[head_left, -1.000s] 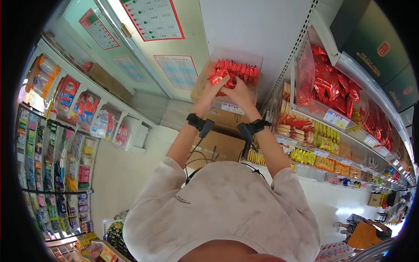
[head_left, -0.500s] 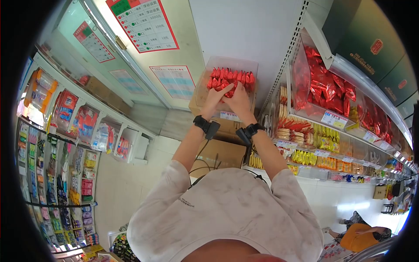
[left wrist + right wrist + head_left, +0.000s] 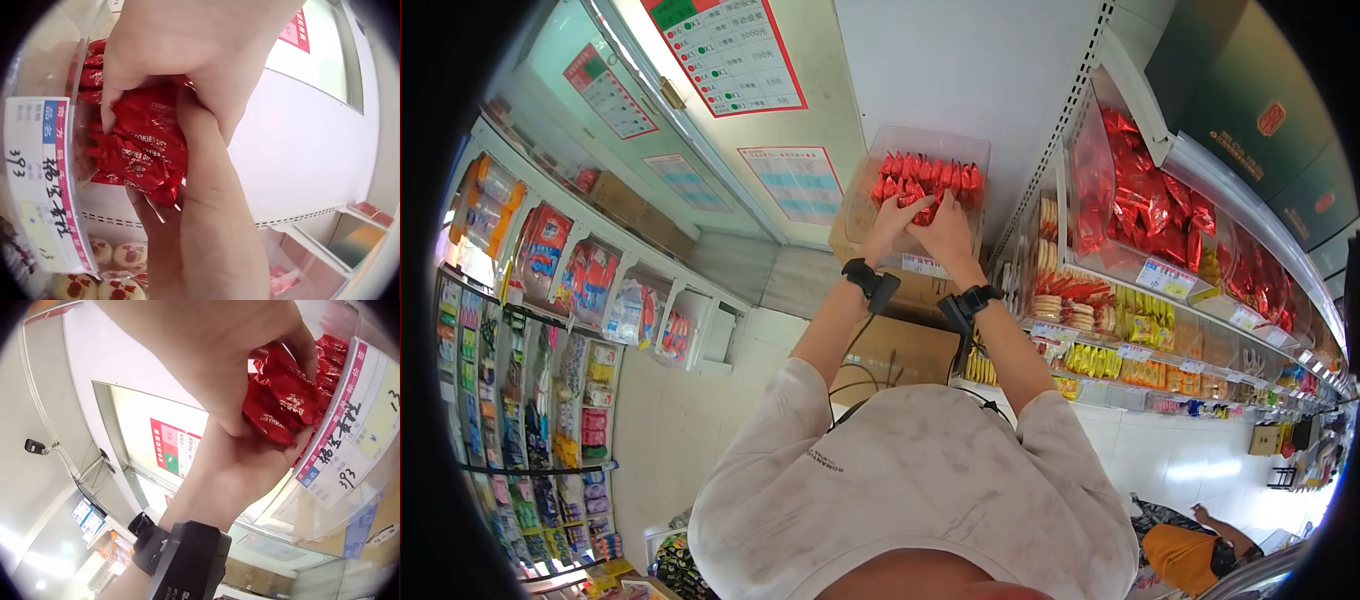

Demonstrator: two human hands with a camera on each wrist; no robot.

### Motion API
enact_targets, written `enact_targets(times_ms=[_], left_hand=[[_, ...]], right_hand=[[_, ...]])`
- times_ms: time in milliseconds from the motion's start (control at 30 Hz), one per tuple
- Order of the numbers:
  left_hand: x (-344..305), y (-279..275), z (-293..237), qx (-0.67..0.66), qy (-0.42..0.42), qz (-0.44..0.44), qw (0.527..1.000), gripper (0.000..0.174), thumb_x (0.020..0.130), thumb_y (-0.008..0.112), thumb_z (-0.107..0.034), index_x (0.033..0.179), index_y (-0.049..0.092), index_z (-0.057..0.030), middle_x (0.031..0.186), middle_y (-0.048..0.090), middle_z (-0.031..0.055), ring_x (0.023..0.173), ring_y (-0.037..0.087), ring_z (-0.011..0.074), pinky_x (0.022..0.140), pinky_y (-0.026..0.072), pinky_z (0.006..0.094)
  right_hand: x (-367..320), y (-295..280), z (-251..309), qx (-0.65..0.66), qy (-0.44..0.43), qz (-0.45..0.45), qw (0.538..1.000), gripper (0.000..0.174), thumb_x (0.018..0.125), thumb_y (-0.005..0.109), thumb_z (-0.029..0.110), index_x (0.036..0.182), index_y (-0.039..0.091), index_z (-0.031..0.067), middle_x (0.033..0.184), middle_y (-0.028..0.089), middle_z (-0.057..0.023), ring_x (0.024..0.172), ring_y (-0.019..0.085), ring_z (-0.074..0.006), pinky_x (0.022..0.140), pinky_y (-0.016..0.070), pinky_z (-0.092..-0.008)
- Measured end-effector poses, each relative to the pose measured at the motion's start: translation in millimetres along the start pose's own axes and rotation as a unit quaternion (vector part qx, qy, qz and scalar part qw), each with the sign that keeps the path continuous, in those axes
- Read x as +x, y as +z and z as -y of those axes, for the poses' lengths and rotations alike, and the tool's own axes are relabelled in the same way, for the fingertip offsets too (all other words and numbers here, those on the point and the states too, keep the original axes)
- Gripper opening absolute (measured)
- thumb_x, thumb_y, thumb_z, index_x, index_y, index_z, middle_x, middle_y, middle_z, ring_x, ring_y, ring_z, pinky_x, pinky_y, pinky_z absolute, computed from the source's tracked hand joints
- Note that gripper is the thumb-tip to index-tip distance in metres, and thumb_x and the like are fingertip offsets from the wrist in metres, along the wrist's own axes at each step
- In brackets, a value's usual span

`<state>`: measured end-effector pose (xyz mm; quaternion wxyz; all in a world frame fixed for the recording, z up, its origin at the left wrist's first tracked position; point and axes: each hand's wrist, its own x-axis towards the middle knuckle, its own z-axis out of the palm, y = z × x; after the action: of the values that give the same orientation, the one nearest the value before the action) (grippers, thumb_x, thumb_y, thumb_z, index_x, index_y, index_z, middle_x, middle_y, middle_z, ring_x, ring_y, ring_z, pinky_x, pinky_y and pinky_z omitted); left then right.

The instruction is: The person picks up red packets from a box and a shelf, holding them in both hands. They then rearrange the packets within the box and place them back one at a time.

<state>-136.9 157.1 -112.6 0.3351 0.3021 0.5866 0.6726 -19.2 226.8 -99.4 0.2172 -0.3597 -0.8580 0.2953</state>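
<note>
Both hands work inside a clear plastic bin that holds rows of red foil cookie packets. Several of these packets, printed "COOKIES", are bunched between the hands. My left hand curls its fingers and thumb round one side of the bunch. From the other side my right hand grips it, with fingers bent over the foil. The two hands almost meet at the near side of the bin, behind its price label. Some fingertips are hidden by the packets.
Cardboard boxes stand beneath the bin. On the right, tiered shelves carry a bin of red packets and yellow snack packs. Hanging goods line the left shelf. A person in orange is at the lower right.
The hands have lowered the red packets from above the rows into the near part of the bin. In the last half second they have hardly moved. The person in orange has shifted left.
</note>
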Motion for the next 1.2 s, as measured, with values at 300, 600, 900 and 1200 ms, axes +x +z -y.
enact_targets(times_ms=[300,600,900,1200], left_hand=[[29.1,-23.7,41.7,0.143,0.017,-0.051,0.988,0.044,0.095,0.063,-0.038,0.114,0.065,0.0014,0.105,0.068,0.012,0.097,0.063,0.0228,0.082,0.0503,0.0351],[2.0,-15.5,52.2,0.57,0.273,-0.041,0.774,0.038,0.087,0.057,-0.01,0.122,0.062,0.0043,0.13,0.061,0.019,0.128,0.052,0.0358,0.106,0.0449,0.0432],[7.9,-17.6,54.5,0.528,0.266,-0.068,0.803,0.046,0.085,0.06,-0.009,0.13,0.057,0.0016,0.124,0.061,0.0179,0.117,0.058,0.0342,0.095,0.0506,0.0448],[-1.8,-12.9,46.0,0.543,0.268,-0.063,0.793,0.059,0.084,0.065,-0.012,0.141,0.054,-0.0089,0.128,0.056,0.0198,0.12,0.054,0.0391,0.097,0.0501,0.045]], right_hand=[[30.8,5.4,-14.8,0.047,0.037,-0.025,0.998,0.1,0.067,0.082,0.053,0.134,0.041,-0.0088,0.123,0.057,-0.0298,0.115,0.059,-0.045,0.095,0.0517,-0.0488],[52.3,23.2,-20.6,-0.067,0.114,-0.012,0.991,0.103,0.072,0.08,0.05,0.134,0.035,-0.0181,0.125,0.053,-0.0341,0.116,0.057,-0.0483,0.091,0.0538,-0.0507],[80.1,55.7,-38.9,-0.092,0.117,0.036,0.988,0.112,0.074,0.077,0.056,0.131,0.033,-0.0291,0.116,0.062,-0.0338,0.107,0.067,-0.0431,0.09,0.0563,-0.0441],[70.4,51.9,-59.7,0.102,0.101,0.066,0.987,0.114,0.079,0.074,0.057,0.136,0.023,-0.0282,0.117,0.059,-0.0414,0.113,0.063,-0.0469,0.093,0.0543,-0.0474]])
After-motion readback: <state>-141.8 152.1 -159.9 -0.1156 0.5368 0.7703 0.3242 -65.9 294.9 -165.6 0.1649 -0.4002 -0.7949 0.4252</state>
